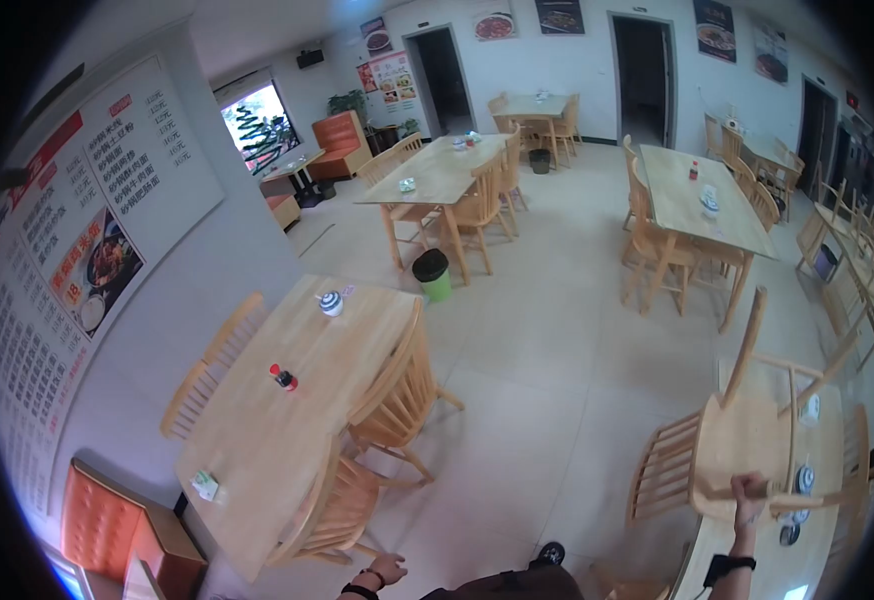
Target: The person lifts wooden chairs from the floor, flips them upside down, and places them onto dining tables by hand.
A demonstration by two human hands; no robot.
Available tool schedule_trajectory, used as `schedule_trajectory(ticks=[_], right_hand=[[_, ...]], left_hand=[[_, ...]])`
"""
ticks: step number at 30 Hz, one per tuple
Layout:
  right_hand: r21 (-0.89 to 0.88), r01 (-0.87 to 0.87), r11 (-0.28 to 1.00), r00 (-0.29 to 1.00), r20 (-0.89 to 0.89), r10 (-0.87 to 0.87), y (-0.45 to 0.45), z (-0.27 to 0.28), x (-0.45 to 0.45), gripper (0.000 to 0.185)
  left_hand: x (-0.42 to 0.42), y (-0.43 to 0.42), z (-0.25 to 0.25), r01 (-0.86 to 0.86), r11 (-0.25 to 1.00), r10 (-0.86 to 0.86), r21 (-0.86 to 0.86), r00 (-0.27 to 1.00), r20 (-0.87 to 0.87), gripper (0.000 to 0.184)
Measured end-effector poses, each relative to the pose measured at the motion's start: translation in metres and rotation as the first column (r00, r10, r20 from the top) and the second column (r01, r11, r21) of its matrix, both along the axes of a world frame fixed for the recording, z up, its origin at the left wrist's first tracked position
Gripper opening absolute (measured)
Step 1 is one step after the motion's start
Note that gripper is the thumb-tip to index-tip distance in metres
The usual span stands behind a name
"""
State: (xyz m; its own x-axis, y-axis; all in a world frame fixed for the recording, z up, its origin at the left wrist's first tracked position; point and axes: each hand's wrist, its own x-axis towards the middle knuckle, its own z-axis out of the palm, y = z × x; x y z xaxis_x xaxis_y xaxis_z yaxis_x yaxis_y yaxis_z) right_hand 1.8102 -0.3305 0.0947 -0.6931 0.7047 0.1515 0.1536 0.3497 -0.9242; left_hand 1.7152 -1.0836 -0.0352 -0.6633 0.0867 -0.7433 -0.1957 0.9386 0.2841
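Observation:
My right hand (748,490), with a dark band at the wrist, is closed around a leg of an upturned wooden chair (737,450) at the lower right. That chair rests on a light wooden table (702,560), its legs pointing up. At the bottom centre, my left hand (389,568) holds nothing, its fingers loosely apart, close to a wooden chair (337,505) beside the left table (247,425). On the left table are a blue-and-white pot (331,304), a red-capped bottle (283,377) and a small packet (204,485).
An orange bench seat (107,520) stands at the lower left, below a wall menu board (92,200). Farther back are a green bin (432,275), a middle table (437,170) and a right table (702,195), with chairs around them. More upturned chairs line the right side.

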Motion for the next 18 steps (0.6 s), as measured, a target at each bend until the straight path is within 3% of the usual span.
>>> schedule_trajectory(ticks=[2,5,7,9,13,16,18], right_hand=[[-0.072,-0.117,0.991,0.993,-0.033,0.115,0.011,0.0,0.002,0.017],[-0.086,-0.007,0.996,1.0,-0.024,0.005,-0.02,0.023,-0.029,0.017],[0.119,-0.053,0.992,0.991,0.132,0.037,-0.04,0.035,-0.067,0.02],[-0.018,-0.002,1.0,1.0,0.003,0.002,-0.084,0.059,-0.104,0.02],[-0.031,-0.114,0.993,0.992,-0.058,0.112,-0.153,0.103,-0.124,0.018],[-0.067,-0.2,0.978,0.976,-0.102,0.192,-0.205,0.14,-0.123,0.019],[-0.199,-0.244,0.949,0.962,-0.176,0.21,-0.238,0.169,-0.126,0.02]], left_hand=[[-0.012,0.016,-0.02,0.115,0.993,-0.116,0.009,0.989,0.095,0.052],[-0.054,0.068,-0.067,0.334,0.942,-0.335,0.035,0.941,0.039,0.052],[-0.088,0.123,-0.067,0.428,0.899,-0.42,0.093,0.902,-0.098,0.052],[-0.121,0.173,-0.073,0.507,0.846,-0.481,0.166,0.859,-0.174,0.05],[-0.15,0.252,-0.057,0.628,0.721,-0.553,0.294,0.776,-0.303,0.05],[-0.143,0.288,-0.086,0.596,0.744,-0.562,0.3,0.802,-0.2,0.061],[-0.123,0.26,-0.072,0.644,0.713,-0.525,0.277,0.752,-0.398,0.071]])
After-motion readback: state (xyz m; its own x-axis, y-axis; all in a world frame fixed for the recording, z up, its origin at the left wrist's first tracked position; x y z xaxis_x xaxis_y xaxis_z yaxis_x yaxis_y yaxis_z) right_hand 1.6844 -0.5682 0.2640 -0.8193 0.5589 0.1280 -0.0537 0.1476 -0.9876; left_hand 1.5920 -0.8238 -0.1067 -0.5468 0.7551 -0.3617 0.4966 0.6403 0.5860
